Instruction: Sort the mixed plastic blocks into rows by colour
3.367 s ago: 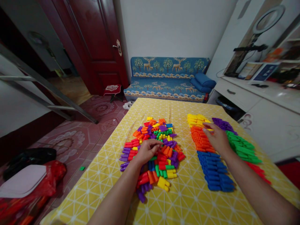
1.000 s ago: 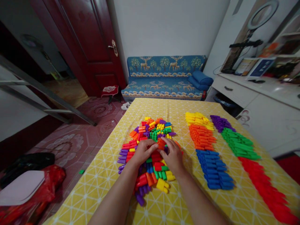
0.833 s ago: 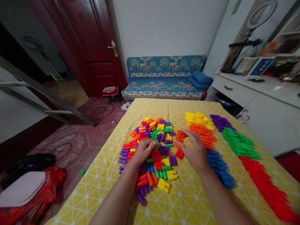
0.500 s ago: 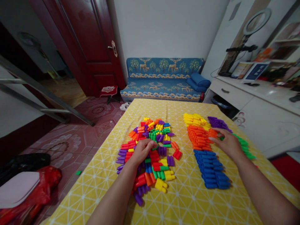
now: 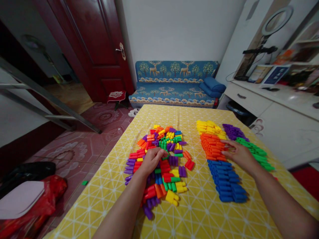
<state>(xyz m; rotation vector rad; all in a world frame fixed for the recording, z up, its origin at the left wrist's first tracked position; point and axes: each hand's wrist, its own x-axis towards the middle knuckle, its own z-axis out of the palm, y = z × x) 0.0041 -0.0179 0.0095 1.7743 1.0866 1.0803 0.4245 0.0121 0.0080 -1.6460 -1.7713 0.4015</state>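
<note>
My left hand (image 5: 152, 160) rests over the mixed pile of plastic bullet-shaped building blocks (image 5: 172, 160), fingers curled together; whatever lies beneath them is hidden. Across the table, my right hand (image 5: 238, 155) is at the right edge of the stacked orange blocks (image 5: 211, 146), thumb and forefinger pinching an orange block there. Yellow blocks (image 5: 210, 128) lie just behind the orange ones, and blue blocks (image 5: 226, 181) in front. To the right are groups of purple blocks (image 5: 234, 131) and green blocks (image 5: 256, 153), the green partly behind my right hand.
A yellow patterned cloth (image 5: 194, 219) covers the table. Beyond its far edge stands a blue sofa (image 5: 171, 88). A white cabinet (image 5: 281, 116) is on the right, a metal ladder (image 5: 50, 99) on the left. One green block (image 5: 85, 183) lies on the floor.
My right hand has moved slightly left, bringing the orange block against the orange stack. My left hand stays over the pile. The camera view has shifted slightly.
</note>
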